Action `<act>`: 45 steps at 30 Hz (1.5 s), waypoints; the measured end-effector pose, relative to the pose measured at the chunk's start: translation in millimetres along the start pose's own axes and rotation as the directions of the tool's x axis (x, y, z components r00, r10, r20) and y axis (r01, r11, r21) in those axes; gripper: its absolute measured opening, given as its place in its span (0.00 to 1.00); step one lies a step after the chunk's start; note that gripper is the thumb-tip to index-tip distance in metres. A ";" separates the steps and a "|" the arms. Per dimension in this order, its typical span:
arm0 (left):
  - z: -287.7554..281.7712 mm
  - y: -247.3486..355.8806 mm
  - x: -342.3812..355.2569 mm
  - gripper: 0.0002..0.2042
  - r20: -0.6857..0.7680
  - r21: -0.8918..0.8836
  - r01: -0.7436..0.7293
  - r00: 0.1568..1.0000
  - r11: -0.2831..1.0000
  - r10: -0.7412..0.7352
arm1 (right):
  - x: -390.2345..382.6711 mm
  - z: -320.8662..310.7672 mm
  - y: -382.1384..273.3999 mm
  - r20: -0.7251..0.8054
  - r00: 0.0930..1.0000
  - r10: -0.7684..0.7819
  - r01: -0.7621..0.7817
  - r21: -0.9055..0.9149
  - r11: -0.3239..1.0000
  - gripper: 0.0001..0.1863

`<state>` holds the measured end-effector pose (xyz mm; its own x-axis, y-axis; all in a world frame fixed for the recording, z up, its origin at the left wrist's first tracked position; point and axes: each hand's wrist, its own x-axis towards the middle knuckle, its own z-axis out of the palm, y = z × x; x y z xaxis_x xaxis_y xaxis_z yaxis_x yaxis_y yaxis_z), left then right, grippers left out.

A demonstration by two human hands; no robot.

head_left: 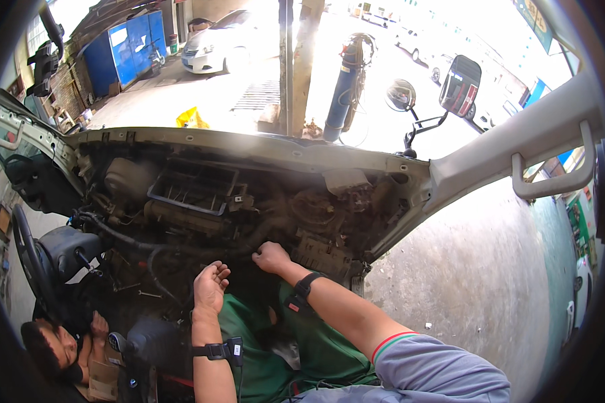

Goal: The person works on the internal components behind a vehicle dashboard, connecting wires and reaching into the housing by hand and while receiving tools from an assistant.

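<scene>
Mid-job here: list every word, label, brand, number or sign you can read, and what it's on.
Nothing reads clearly enough to quote.
Sign, top right: characters, too blurred.
White label on the left wrist strap: too small.
Red label on the right wrist strap: too small.

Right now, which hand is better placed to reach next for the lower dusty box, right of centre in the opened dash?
Right, likely. The right hand is nearer the dusty box. The left hand is farther left, fingers loosely curled.
</scene>
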<state>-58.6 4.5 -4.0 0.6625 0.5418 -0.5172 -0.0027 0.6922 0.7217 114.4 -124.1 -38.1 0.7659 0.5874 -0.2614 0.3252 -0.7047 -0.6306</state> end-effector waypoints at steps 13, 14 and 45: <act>-1.9 2.4 3.0 0.12 0.002 0.009 0.002 1.000 1.000 -0.002 | -9.3 -17.4 -10.2 0.029 0.999 0.014 -0.014 0.015 1.000 0.16; -2.2 1.2 4.5 0.12 0.012 0.007 0.001 1.000 1.000 -0.001 | -8.9 -17.7 -9.0 0.027 1.000 0.016 -0.016 0.014 1.000 0.16; 0.4 3.0 1.8 0.12 0.006 -0.002 0.003 1.000 1.000 -0.003 | -3.9 -12.1 -5.4 -0.027 1.000 0.013 -0.014 -0.035 0.999 0.18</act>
<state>-57.2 7.4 -2.5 0.6671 0.5365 -0.5169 -0.0022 0.6952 0.7188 116.4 -127.3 -24.8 0.7845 0.5675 -0.2499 0.3340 -0.7263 -0.6007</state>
